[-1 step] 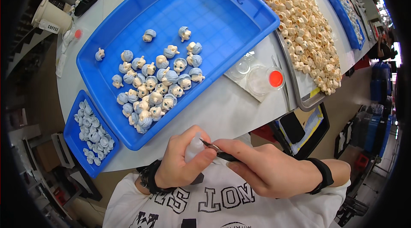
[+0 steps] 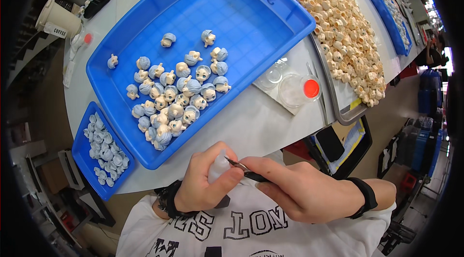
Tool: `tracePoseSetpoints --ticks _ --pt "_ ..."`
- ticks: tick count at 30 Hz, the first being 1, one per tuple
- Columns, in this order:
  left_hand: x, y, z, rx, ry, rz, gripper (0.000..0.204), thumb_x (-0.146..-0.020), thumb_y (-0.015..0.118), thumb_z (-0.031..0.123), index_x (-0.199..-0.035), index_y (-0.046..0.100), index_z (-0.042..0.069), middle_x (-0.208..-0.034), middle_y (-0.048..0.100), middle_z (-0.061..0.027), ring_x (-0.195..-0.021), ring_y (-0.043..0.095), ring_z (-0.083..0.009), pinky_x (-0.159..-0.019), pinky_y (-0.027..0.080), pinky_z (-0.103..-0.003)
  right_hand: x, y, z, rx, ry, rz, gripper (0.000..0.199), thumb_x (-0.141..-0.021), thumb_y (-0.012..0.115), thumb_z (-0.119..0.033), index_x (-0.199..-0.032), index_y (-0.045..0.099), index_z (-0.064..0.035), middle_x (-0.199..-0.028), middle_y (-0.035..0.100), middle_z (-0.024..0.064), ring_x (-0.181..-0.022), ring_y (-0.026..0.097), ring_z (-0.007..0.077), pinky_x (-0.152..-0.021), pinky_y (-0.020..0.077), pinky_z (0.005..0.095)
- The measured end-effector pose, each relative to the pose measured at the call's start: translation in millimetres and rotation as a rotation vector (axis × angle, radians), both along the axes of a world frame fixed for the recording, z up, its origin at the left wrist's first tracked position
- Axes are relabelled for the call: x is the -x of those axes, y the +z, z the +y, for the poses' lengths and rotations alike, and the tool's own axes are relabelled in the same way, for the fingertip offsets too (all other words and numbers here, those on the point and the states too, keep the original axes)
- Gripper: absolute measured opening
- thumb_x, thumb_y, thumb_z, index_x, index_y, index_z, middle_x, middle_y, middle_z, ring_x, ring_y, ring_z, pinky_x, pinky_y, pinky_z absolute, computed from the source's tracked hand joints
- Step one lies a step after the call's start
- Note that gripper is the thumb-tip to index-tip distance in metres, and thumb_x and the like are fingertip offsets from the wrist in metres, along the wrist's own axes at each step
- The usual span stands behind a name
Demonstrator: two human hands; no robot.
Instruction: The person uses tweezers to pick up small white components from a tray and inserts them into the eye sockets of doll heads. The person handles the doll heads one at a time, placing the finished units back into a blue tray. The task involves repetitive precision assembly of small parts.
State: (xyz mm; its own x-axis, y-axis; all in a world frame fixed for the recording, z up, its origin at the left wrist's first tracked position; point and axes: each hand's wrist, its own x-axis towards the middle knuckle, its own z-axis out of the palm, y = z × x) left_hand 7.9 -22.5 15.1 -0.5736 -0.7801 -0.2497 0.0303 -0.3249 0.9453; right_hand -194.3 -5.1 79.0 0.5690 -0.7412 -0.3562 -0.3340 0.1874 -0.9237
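Close to my chest, my left hand is closed round a small whitish translucent bottle, its narrow tip pointing up. My right hand grips a small pointed metal tool with black handles; it looks like nippers or scissors, but my fingers cover much of it. The tool's point meets or nearly meets the bottle near its tip. Beyond my hands, a big blue tray holds doll heads with pale blue hair, heaped toward its near left part.
At left sits a smaller blue tray of pale blue hair pieces. To the right, a metal tray carries many cream-coloured face pieces. Between the trays stands a clear jar with a red centre. A paper cup stands far left.
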Motion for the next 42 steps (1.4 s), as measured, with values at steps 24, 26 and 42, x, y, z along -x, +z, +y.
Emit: tracePoseSetpoints --ticks 24,26,42 --pt "-9 6 -2 -0.276 -0.143 0.166 0.017 -0.085 0.055 0.018 -0.086 0.050 0.002 -0.067 0.052 0.0005 -0.059 0.044 -0.0045 -0.053 0.035 -0.020 10 14 -19 0.059 0.221 0.108 0.070 -0.066 0.053 0.007 -0.131 0.031 -0.0014 -0.068 0.058 0.0147 -0.057 0.057 0.0346 -0.050 0.0443 0.0407" --pt "-9 7 -2 -0.300 -0.154 0.192 0.017 -0.085 0.054 0.019 -0.085 0.051 0.003 -0.067 0.052 0.0006 -0.059 0.044 -0.0046 -0.053 0.035 -0.021 10 13 -19 0.084 0.220 0.086 0.069 -0.066 0.053 0.007 -0.130 0.031 -0.0015 -0.069 0.059 0.0147 -0.059 0.058 0.0347 -0.050 0.0450 0.0409" --pt "-3 0 7 -0.304 0.000 0.401 0.018 -0.086 0.053 0.018 -0.087 0.049 0.001 -0.069 0.054 -0.0042 -0.060 0.048 -0.0077 -0.053 0.037 -0.022 0 23 -22 0.006 0.156 0.023 0.061 -0.082 0.052 0.001 -0.138 0.027 -0.0046 -0.088 0.062 0.0191 -0.063 0.061 0.0334 -0.052 0.0485 0.0371"
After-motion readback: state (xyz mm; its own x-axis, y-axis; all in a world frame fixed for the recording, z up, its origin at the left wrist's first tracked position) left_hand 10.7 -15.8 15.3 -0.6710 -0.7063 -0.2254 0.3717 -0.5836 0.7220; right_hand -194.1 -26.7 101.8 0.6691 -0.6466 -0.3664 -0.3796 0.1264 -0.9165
